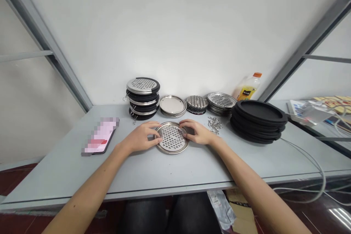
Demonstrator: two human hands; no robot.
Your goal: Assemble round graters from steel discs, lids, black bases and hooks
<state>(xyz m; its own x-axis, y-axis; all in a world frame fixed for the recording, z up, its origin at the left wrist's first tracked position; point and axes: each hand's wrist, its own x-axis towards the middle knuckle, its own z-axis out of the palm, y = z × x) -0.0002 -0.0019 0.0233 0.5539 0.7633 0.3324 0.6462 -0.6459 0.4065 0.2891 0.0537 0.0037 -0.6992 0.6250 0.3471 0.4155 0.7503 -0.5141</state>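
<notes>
A round perforated grater plate (172, 138) lies on the table in front of me, set within a shiny metal rim. My left hand (144, 137) is at its left side, thumb and fingers curved onto the edge. On the opposite side my right hand (199, 132) has its fingertips on the plate's right edge. Both hands hold the plate between them, low at the tabletop. Just behind it stands a stack of plain metal discs (172, 105). A small pile of metal clasps (215, 125) lies to the right of my right hand.
Black-rimmed assembled graters (143, 98) are stacked at the back left. Grater inserts (196, 104) and rimmed grater plates (221, 102) stand behind. Black rings (259, 120) are piled right, near a drink bottle (250, 87). A phone (101, 136) lies left; a cable (307, 153) hangs right.
</notes>
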